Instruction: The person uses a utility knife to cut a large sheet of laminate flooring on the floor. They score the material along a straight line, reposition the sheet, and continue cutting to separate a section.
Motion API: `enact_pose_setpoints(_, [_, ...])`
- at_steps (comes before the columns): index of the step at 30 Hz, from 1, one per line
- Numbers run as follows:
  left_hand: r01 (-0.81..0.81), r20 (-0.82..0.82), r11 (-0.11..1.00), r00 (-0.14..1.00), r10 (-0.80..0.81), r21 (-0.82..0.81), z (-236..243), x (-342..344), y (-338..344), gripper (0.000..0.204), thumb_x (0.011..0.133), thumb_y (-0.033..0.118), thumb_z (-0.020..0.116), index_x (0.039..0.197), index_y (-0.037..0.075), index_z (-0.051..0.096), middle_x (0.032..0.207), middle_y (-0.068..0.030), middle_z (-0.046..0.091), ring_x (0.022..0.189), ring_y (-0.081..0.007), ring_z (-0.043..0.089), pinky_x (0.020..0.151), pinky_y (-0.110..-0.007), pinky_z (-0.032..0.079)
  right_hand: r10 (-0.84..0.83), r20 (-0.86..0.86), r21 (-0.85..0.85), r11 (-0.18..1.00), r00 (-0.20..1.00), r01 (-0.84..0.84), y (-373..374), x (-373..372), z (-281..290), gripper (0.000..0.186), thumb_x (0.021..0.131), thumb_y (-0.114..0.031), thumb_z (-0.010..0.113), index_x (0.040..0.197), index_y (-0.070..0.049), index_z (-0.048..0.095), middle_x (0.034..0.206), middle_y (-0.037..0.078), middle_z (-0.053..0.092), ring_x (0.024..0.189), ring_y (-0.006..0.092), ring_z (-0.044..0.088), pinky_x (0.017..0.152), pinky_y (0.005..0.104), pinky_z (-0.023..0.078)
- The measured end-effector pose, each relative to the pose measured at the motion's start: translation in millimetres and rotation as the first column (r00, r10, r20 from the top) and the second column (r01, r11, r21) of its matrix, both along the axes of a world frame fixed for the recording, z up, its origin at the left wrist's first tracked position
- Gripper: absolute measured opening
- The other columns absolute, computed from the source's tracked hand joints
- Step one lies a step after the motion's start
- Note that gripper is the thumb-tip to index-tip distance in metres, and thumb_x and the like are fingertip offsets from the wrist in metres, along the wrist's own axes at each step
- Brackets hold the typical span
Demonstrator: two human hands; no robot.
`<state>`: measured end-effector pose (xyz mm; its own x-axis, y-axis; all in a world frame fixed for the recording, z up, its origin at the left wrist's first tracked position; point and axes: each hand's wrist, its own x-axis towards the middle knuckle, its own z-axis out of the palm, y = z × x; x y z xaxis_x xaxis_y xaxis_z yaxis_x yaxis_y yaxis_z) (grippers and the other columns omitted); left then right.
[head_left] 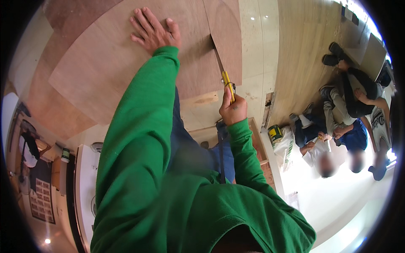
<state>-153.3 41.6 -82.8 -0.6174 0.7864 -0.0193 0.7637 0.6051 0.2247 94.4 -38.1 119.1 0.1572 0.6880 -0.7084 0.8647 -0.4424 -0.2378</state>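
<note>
My left hand (152, 33) lies flat on a large reddish-brown plywood sheet (109, 63), fingers spread, holding nothing. To its right, my right hand (234, 109) is closed around the yellow handle of a handsaw (226, 82). The saw's narrow dark blade points away from me and lies along a thin cut line in the plywood. That line runs on to the far edge of the view. A narrower strip of the sheet is to the right of the line. How deep the blade sits in the wood I cannot tell.
Beneath the sheet is a pale tiled floor (252, 50), with wood-look flooring (295, 63) farther right. Several people sit along the right wall, near a green-and-yellow can (275, 133) and a plastic bag (284, 147). Another person (30, 147) is at far left.
</note>
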Motion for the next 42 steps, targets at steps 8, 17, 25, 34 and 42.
enact_pose_setpoints(8, [-0.020,0.029,1.000,0.999,0.021,-0.023,5,2,1,0.087,0.098,0.050,0.052,0.169,0.004,0.034,0.179,-0.0178,0.025,0.165,-0.0416,0.020,0.123,-0.070,0.019,-0.067,-0.088,0.041,0.997,0.994,0.071,-38,30,95,0.035,0.106,-0.024,0.069,0.081,0.000,0.070,0.063,0.022,0.062,0.059,0.0415,0.067,0.055,0.0441,0.050])
enact_pose_setpoints(17, [-0.011,0.016,1.000,1.000,0.011,0.008,1,3,-2,0.086,0.100,0.050,0.050,0.170,0.004,0.030,0.180,-0.0168,0.023,0.166,-0.0420,0.018,0.123,-0.070,0.020,-0.064,-0.060,0.020,0.998,0.996,0.065,-37,27,6,0.038,0.106,-0.025,0.069,0.078,0.001,0.069,0.061,0.025,0.060,0.054,0.0438,0.063,0.052,0.0474,0.046])
enact_pose_setpoints(25, [-0.004,-0.010,1.000,1.000,0.004,0.018,4,3,2,0.084,0.101,0.053,0.049,0.168,0.004,0.033,0.177,-0.0174,0.029,0.163,-0.0442,0.024,0.120,-0.070,0.022,-0.081,-0.086,-0.087,0.993,0.993,0.073,-41,34,117,0.030,0.107,-0.022,0.066,0.092,0.003,0.075,0.062,0.020,0.062,0.054,0.0285,0.070,0.054,0.0406,0.051])
enact_pose_setpoints(34, [-0.003,-0.027,1.000,1.000,0.003,-0.018,2,1,-1,0.086,0.101,0.053,0.048,0.169,0.004,0.030,0.178,-0.0159,0.024,0.164,-0.0421,0.022,0.120,-0.070,0.022,-0.064,-0.118,0.090,0.993,0.991,0.075,-19,16,-10,0.048,0.107,-0.031,0.068,0.076,0.005,0.069,0.062,0.028,0.058,0.055,0.0468,0.062,0.053,0.0493,0.046])
enact_pose_setpoints(42, [-0.002,-0.009,1.000,1.000,0.002,-0.004,2,2,3,0.085,0.101,0.052,0.050,0.169,0.004,0.032,0.177,-0.0176,0.026,0.164,-0.0428,0.022,0.120,-0.070,0.022,-0.044,0.002,-0.125,0.991,0.999,0.044,-31,30,89,0.036,0.107,-0.025,0.067,0.087,0.004,0.075,0.061,0.023,0.062,0.052,0.0344,0.066,0.052,0.0416,0.050])
